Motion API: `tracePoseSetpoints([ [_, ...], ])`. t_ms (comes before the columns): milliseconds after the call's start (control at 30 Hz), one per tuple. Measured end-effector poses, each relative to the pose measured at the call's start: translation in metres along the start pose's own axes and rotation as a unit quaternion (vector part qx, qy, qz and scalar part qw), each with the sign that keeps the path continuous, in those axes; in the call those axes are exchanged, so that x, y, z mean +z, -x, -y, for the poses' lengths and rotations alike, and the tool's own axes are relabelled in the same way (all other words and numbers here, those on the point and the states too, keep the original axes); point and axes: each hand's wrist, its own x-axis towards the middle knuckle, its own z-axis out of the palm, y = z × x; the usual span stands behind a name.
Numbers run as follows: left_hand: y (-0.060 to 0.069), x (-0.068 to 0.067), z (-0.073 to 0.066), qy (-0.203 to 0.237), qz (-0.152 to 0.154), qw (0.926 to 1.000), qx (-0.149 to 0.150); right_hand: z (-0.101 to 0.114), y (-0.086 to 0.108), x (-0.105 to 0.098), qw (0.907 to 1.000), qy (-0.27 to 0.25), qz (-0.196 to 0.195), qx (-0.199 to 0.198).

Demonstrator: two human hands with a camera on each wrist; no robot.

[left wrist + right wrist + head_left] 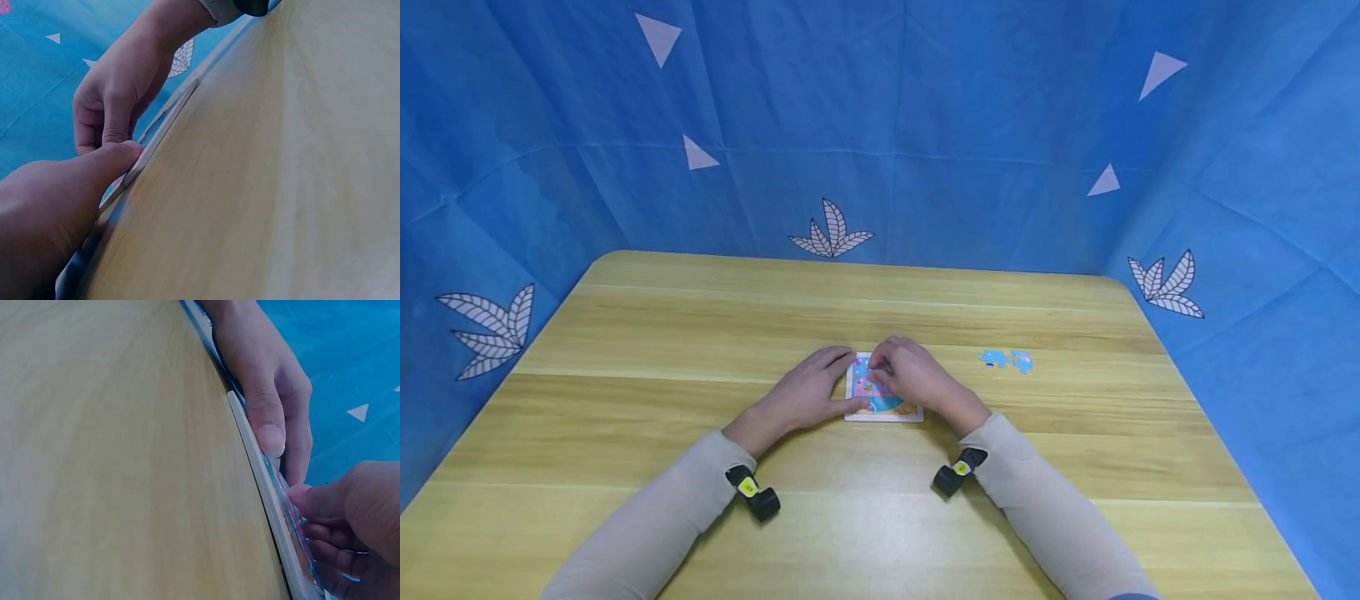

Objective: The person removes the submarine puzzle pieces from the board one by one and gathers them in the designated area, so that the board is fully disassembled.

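Observation:
A small jigsaw puzzle board (886, 419) with a white frame and a pink, blue and orange picture lies on the table between both hands. My left hand (808, 392) holds its left side, thumb on the near edge and fingers by the far corner. Over the picture, my right hand (913, 375) has thumb and index finger brought together on what looks like a jigsaw piece, mostly hidden by the fingers. In the right wrist view the left thumb (272, 439) lies on the white frame (262, 481). Part of the picture is covered by the right hand.
Loose blue jigsaw pieces (996, 358) lie on the wooden table (700, 333) to the right of the board. A blue patterned cloth (880, 100) hangs behind the table and along its sides. Each wrist carries a small black camera (765, 503).

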Motion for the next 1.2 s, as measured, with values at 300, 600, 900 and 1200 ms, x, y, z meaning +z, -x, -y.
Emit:
tracePoseSetpoints([
  [300, 0.000, 0.002, 0.001, 0.015, -0.004, 0.9999, -0.006, 0.000, 0.000, 0.000, 0.9998, -0.015, -0.006, 0.015],
  [600, 0.001, 0.002, 0.001, 0.016, -0.004, 0.9999, -0.004, 0.002, 0.000, 0.000, 0.9999, 0.014, -0.001, 0.005],
  [900, -0.005, 0.002, -0.004, 0.003, -0.027, 0.9995, -0.015, 0.005, 0.000, -0.002, 0.9997, 0.021, -0.002, 0.015],
  [1200, -0.005, 0.003, -0.006, 0.012, -0.039, 0.9989, -0.023, 0.011, -0.001, 0.000, 0.9989, 0.032, 0.004, 0.034],
])
